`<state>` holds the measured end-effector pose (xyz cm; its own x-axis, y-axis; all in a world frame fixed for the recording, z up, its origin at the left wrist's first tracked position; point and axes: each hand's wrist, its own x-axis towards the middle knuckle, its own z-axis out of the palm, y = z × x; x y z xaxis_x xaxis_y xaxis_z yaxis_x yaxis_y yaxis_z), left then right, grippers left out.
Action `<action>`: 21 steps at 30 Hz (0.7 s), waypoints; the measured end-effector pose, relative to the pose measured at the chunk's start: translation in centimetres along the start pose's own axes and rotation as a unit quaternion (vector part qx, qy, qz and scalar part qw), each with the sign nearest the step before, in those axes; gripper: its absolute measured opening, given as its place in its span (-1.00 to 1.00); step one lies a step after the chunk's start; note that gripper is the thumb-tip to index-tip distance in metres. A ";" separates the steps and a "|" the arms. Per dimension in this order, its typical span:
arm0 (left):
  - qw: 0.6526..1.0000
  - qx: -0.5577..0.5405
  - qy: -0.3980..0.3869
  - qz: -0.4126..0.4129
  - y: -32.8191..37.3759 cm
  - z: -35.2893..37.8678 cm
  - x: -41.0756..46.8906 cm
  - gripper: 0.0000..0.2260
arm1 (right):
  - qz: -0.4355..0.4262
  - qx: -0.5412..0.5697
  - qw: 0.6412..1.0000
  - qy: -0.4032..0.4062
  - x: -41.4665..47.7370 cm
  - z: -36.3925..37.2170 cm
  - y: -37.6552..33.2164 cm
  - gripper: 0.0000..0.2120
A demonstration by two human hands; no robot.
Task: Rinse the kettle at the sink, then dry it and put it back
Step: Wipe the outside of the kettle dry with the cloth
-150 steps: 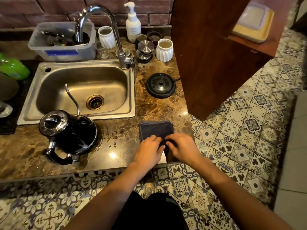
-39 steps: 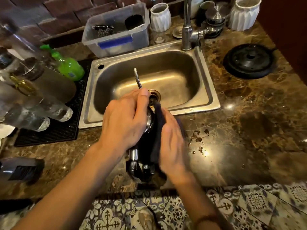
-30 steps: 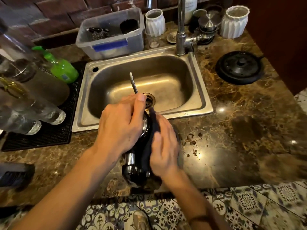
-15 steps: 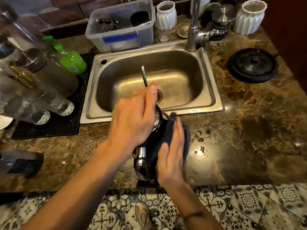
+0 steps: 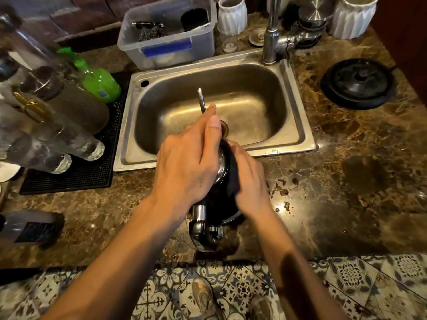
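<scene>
A: How will the glossy black metal kettle with the chrome lid [image 5: 221, 199] handle, and where is it?

B: It stands at the near edge of the brown marble desk [image 5: 346, 181], just before the steel sink [image 5: 300, 125]. I judge it stiff, rather light if it is empty, and slippery while wet. The safest hold is the curved handle [image 5: 203, 232] nearest to us.

A: And the hands?

B: The left hand [image 5: 184, 165] is closed over the lid and steadies it. The right hand [image 5: 249, 181] presses a dark cloth [image 5: 232, 176] flat against the side.

A: How does it look?

B: Round, shiny, with a thin steel spout [image 5: 201, 100] pointing over the sink. Further right lies its black round base [image 5: 358, 83].
</scene>
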<state>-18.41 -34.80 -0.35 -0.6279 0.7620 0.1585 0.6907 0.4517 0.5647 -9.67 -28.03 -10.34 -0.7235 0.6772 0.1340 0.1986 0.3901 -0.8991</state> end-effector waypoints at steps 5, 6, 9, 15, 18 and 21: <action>1.000 -0.008 0.009 0.005 -0.1 0.2 0.0 -0.54 | 0.024 0.025 0.992 0.121 -8.0 4.1 -0.9 -0.46; 1.000 -0.007 0.010 0.006 -0.2 0.2 0.0 -0.54 | 0.033 0.021 0.992 0.123 -7.7 4.0 -0.5 -0.44; 1.000 0.004 0.009 0.012 -0.2 0.2 -0.1 -0.55 | 0.084 0.056 0.988 0.120 -5.3 3.2 1.2 -0.48; 1.000 0.014 0.005 0.013 -0.1 0.1 0.1 -0.50 | 0.175 0.034 0.976 -0.125 5.1 -1.7 -0.1 -0.68; 1.000 0.011 0.014 0.013 0.0 0.1 0.1 -0.55 | 0.072 0.041 0.995 -0.059 1.5 -0.5 -0.6 -0.63; 1.000 0.014 0.015 0.011 0.2 0.0 0.0 -0.58 | 0.008 0.048 0.995 0.091 -4.9 2.5 -0.2 -0.48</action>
<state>-18.26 -34.73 -0.25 -0.6232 0.7575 0.1946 0.7135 0.4487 0.5382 -7.82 -32.93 -11.83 -0.5874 0.7880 0.1845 0.1382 0.3222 -0.9365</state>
